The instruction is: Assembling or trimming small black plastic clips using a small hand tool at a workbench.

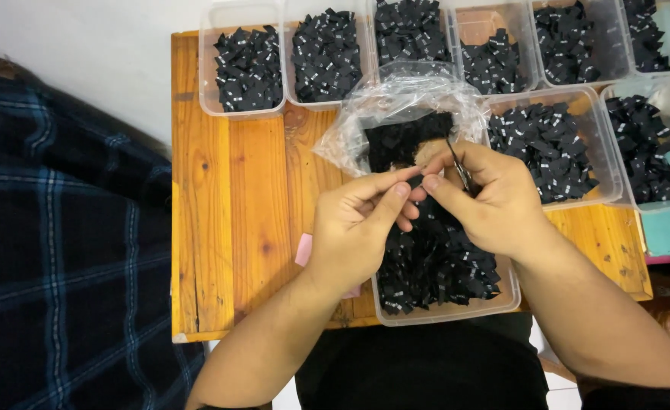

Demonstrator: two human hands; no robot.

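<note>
Your left hand (pixel 354 228) and right hand (pixel 487 193) meet fingertip to fingertip, pinching a small black fabric label (pixel 416 181) above the clear tub (pixel 456 311) of labels on the wooden table (pixel 228 228); your right also grips slim scissors (pixel 460 167).

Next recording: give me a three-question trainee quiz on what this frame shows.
1. True or false: the right hand holds small scissors.
2. Multiple choice: what fills the clear plastic tubs? A) white buttons B) small black fabric labels C) red beads
3. Short answer: what lies open just behind the hands, on the wooden table?

Key
1. True; thin blades stick up from its fingers.
2. B; black labels also fill the tub under the left hand.
3. A crumpled clear plastic bag with black material inside.
</note>
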